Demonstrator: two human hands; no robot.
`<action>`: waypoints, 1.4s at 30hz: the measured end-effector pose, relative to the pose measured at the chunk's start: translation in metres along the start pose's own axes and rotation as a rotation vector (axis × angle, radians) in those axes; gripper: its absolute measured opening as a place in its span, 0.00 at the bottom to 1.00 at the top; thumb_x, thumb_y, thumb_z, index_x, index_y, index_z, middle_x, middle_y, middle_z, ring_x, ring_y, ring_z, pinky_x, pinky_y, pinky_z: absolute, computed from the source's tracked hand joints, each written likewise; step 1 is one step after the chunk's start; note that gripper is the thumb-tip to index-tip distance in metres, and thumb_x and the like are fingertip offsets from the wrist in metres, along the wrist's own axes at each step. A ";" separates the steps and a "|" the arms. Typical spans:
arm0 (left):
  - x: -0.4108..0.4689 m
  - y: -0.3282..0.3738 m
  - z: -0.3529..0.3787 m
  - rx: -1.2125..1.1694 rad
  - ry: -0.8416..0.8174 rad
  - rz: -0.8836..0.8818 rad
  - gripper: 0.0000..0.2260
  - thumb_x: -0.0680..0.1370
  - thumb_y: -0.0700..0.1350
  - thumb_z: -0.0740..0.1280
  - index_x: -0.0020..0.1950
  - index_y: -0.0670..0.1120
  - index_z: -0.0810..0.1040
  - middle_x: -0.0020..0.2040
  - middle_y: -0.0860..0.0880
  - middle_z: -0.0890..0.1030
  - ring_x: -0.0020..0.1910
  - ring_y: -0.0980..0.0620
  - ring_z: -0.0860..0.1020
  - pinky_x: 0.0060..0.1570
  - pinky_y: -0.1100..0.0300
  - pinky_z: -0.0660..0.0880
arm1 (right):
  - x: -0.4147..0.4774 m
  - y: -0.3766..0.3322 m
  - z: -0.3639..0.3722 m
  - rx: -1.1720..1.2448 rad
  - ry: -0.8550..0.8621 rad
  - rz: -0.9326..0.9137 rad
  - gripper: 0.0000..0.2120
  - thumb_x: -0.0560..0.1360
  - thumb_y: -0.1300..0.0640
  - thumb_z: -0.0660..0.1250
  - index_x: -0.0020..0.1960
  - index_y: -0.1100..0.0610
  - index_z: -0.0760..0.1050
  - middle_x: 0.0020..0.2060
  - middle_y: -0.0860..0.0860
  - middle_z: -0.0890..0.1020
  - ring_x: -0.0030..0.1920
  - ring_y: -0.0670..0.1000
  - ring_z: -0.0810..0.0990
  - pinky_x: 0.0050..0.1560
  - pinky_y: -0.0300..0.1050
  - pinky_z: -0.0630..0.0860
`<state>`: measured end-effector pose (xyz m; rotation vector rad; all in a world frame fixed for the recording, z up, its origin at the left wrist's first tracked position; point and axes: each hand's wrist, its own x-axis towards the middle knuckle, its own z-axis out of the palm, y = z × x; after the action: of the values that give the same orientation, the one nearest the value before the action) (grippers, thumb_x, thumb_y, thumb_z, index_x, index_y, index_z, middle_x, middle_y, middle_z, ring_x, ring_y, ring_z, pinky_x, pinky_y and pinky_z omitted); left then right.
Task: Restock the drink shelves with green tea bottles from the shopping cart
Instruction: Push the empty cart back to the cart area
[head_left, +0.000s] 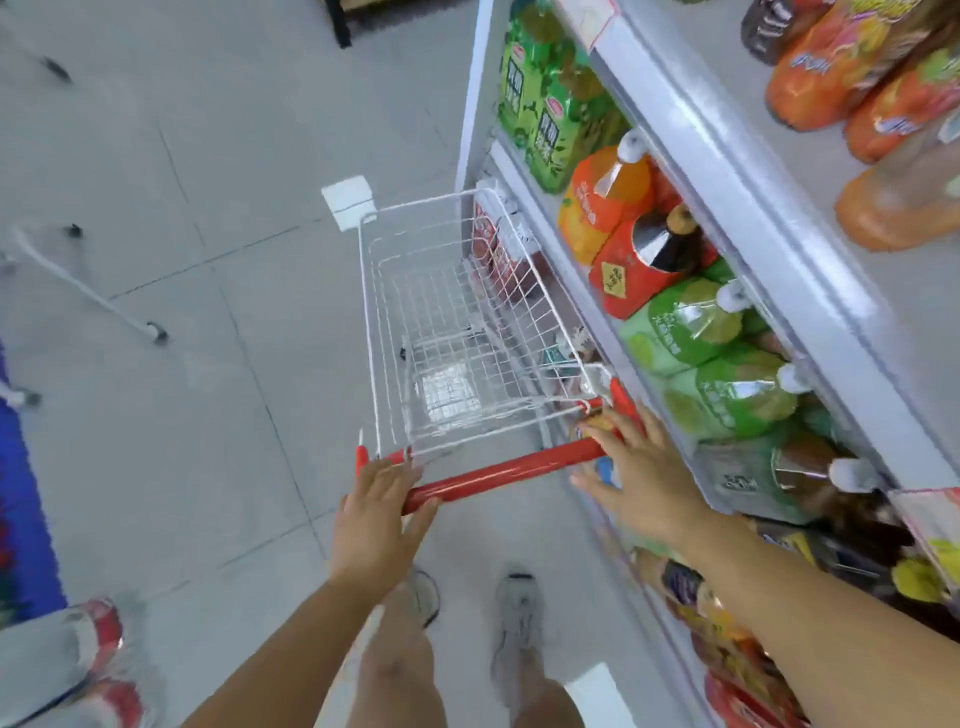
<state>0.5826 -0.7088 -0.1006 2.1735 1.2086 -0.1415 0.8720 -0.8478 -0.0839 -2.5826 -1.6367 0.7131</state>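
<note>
tiled floor (208, 156) | left hand (379, 512) grips glossy red handle (498, 470) | right hand (639, 478) splayed, maybe touching it

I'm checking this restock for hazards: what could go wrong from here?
1. The cart runs tight along the shelf; its wire side might snag it or the bottles.
2. Only the left hand grips the handle; the right hand is open at its end, so steering may slip.
3. The cart looks empty, so there may be nothing left to stock.
</note>
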 end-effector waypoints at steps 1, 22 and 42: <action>-0.002 -0.001 0.003 0.028 -0.002 0.007 0.30 0.76 0.67 0.51 0.69 0.52 0.74 0.67 0.55 0.76 0.73 0.53 0.63 0.69 0.50 0.66 | 0.002 0.003 0.005 -0.005 0.004 -0.029 0.36 0.70 0.29 0.51 0.69 0.49 0.70 0.69 0.51 0.70 0.70 0.60 0.59 0.71 0.59 0.61; -0.073 -0.158 -0.040 0.007 0.278 -0.181 0.31 0.71 0.75 0.51 0.45 0.52 0.80 0.39 0.61 0.72 0.51 0.54 0.71 0.50 0.53 0.74 | 0.059 -0.173 0.053 -0.046 0.157 -0.312 0.28 0.69 0.30 0.59 0.52 0.52 0.80 0.47 0.53 0.76 0.49 0.57 0.66 0.49 0.53 0.73; 0.135 -0.310 -0.223 -0.048 0.417 -0.220 0.25 0.71 0.69 0.58 0.45 0.50 0.80 0.39 0.59 0.71 0.51 0.50 0.73 0.50 0.50 0.75 | 0.342 -0.366 -0.020 -0.073 -0.014 -0.318 0.24 0.74 0.36 0.62 0.64 0.47 0.71 0.60 0.49 0.68 0.58 0.53 0.57 0.60 0.46 0.62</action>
<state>0.3677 -0.3665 -0.1245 2.0838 1.6627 0.2605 0.6863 -0.3823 -0.1059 -2.2811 -2.0464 0.6611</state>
